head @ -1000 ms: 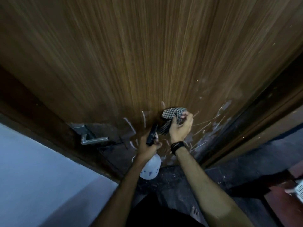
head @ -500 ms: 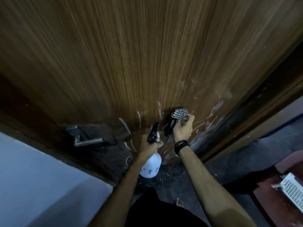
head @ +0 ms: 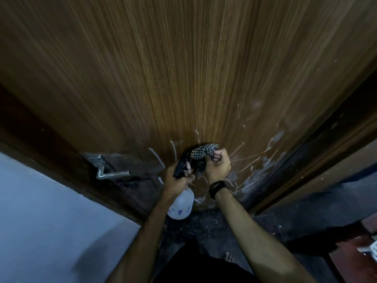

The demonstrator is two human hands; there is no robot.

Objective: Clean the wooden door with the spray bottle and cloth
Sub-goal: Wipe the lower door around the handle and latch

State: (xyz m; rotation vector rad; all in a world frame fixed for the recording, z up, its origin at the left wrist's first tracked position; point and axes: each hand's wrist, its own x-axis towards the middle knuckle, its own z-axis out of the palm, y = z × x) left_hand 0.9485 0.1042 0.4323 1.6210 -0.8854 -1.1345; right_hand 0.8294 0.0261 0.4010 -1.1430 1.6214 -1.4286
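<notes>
The wooden door (head: 183, 68) is filling most of the head view, its striped brown grain running up and away from the camera, and it is standing just in front of the person, within easy reach of both arms. Its broad upper stretch is looking even in tone, while the lower part is carrying pale streaks and smears (head: 271, 144) that are fanning out around the hands and thickening toward the right edge, so the cleaning is looking, by my judgement, only partly done: the marks low on the panel are waiting to be wiped, and whether the upper part has been treated at all cannot be told from here. The checked cloth (head: 204, 152) is sitting bunched against the door among those streaks, and the right hand (head: 217, 166) is gripping it with fingers curled tight round the fabric, a dark band (head: 218, 186) circling the wrist. Just beside it, the left hand (head: 177, 176) is holding the spray bottle (head: 180, 205), fingers wrapped round the neck below the black trigger head, the white body hanging down under the hand; whether a finger is resting on the trigger is too small to tell. To the left, a metal lever handle (head: 111, 173) is sticking out from the door. Farther out, a pale wall (head: 51, 221) is lying at the left, and a dark speckled floor (head: 214, 225) is showing below.
</notes>
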